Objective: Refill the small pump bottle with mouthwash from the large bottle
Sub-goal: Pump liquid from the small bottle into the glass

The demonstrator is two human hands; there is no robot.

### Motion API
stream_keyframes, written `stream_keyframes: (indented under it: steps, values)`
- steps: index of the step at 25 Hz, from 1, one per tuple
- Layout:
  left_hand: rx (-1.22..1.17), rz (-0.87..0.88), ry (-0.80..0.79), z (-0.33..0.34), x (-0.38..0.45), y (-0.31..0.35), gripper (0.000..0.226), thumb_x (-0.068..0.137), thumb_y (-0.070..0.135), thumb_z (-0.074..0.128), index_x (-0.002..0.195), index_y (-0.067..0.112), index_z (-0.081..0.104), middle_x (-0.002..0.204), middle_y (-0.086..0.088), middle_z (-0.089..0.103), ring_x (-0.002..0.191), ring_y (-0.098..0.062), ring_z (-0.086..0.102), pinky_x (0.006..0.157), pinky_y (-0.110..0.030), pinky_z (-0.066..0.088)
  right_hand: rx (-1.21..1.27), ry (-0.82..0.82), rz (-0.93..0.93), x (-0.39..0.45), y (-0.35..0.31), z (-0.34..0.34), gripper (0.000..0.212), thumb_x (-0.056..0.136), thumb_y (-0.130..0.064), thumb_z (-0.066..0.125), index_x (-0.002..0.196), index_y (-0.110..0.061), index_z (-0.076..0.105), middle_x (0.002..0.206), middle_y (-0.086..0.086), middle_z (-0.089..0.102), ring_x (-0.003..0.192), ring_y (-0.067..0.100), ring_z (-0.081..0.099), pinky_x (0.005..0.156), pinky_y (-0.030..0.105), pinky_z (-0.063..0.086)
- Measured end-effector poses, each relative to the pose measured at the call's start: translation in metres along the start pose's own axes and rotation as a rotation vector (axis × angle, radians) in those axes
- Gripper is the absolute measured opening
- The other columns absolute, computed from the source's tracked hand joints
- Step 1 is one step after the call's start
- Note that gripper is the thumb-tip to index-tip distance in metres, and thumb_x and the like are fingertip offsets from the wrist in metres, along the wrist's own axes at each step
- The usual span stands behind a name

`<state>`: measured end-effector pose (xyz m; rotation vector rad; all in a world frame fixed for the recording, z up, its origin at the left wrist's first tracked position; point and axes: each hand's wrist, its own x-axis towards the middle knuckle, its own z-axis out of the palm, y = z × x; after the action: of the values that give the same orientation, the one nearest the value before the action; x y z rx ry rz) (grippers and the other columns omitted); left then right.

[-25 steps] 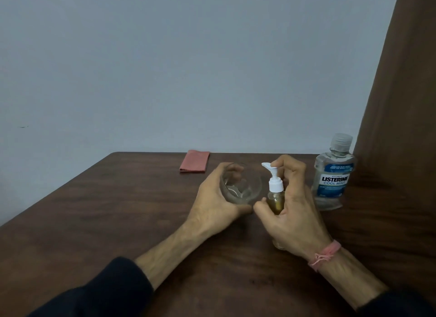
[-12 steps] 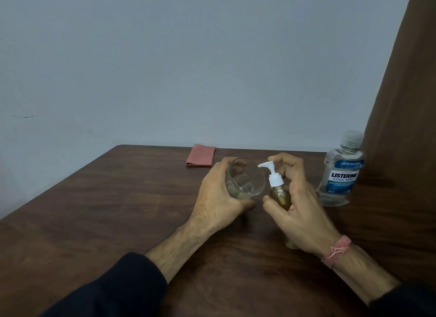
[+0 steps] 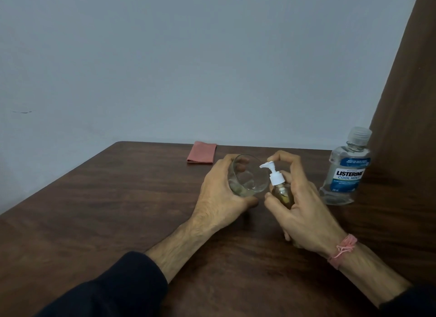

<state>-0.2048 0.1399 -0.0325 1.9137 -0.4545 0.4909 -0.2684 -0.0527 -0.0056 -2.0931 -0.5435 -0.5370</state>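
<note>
your left hand [image 3: 219, 196] grips the tilted glass [image 3: 247, 176] and your right hand [image 3: 304, 205] wraps the pump bottle [image 3: 280, 194], forefinger on its head, so keep the nozzle over the rim while the capped listerine [image 3: 345, 172] waits on the worktop [image 3: 118, 210].

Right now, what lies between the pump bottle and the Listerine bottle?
In the head view, only the right hand gripping the pump bottle; beyond its fingers, bare table up to the Listerine bottle.
</note>
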Motion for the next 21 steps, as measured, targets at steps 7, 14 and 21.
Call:
stream_keyframes:
  steps: [7, 14, 21]
  values:
    - [0.063, 0.022, -0.033, -0.001, -0.002, 0.006, 0.079, 0.070, 0.032, 0.104, 0.139, 0.040, 0.066, 0.134, 0.016, 0.071, 0.124, -0.002, 0.072, 0.104, -0.031, 0.065, -0.011, -0.011, 0.011, 0.000, 0.000, -0.001, 0.064, 0.096, -0.006, 0.066, 0.139, -0.044, 0.038, 0.086, -0.003, 0.071, 0.042, 0.012, 0.062, 0.040, 0.016, 0.046]
    - [0.121, 0.027, -0.085, -0.002, -0.004, 0.011, 0.081, 0.073, 0.030, 0.104, 0.144, 0.034, 0.064, 0.133, 0.014, 0.069, 0.126, -0.010, 0.070, 0.106, -0.041, 0.063, -0.024, -0.013, -0.015, -0.001, -0.002, -0.002, 0.062, 0.093, -0.004, 0.066, 0.137, -0.040, 0.040, 0.082, -0.001, 0.070, 0.042, 0.011, 0.061, 0.038, 0.011, 0.041]
    - [0.120, 0.039, -0.097, -0.002, -0.006, 0.015, 0.075, 0.075, 0.039, 0.099, 0.141, 0.037, 0.063, 0.128, 0.016, 0.067, 0.118, -0.005, 0.069, 0.102, -0.040, 0.064, -0.058, -0.066, -0.083, -0.002, -0.002, -0.003, 0.066, 0.094, -0.005, 0.069, 0.139, -0.042, 0.039, 0.086, -0.003, 0.071, 0.049, 0.017, 0.065, 0.041, 0.025, 0.051]
